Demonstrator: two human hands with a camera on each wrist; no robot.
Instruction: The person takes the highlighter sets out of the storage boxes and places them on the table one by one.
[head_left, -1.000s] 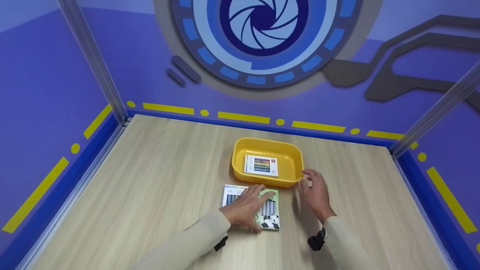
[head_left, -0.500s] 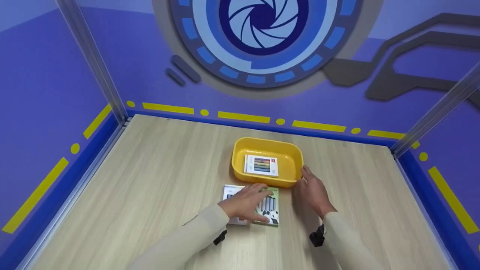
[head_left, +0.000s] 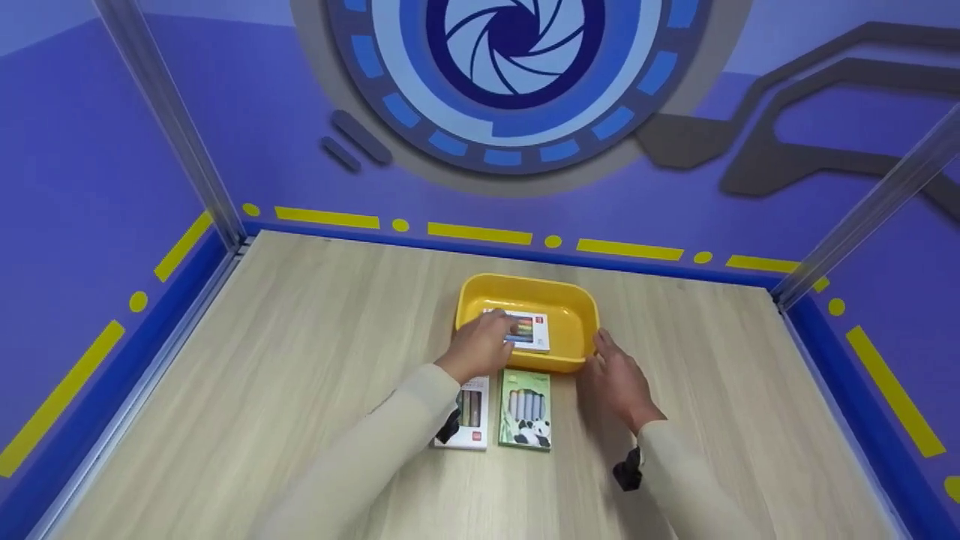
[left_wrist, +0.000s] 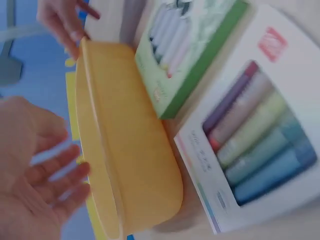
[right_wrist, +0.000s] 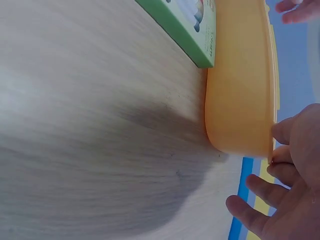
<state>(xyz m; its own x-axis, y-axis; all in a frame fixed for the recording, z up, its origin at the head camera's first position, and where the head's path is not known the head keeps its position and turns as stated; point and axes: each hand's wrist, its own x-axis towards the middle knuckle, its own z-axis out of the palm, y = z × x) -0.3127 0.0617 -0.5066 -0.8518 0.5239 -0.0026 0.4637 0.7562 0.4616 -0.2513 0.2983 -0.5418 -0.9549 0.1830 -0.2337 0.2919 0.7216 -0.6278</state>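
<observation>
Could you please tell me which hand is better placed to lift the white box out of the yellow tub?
Probably the left hand: it reaches into the yellow plastic tub, over the white crayon box. The right hand only touches the tub's right rim.

The yellow tub (head_left: 577,352) and two marker boxes (head_left: 527,409) just before it crowd the worktop (head_left: 300,360) centre, while bare wood lies open on both sides.
</observation>
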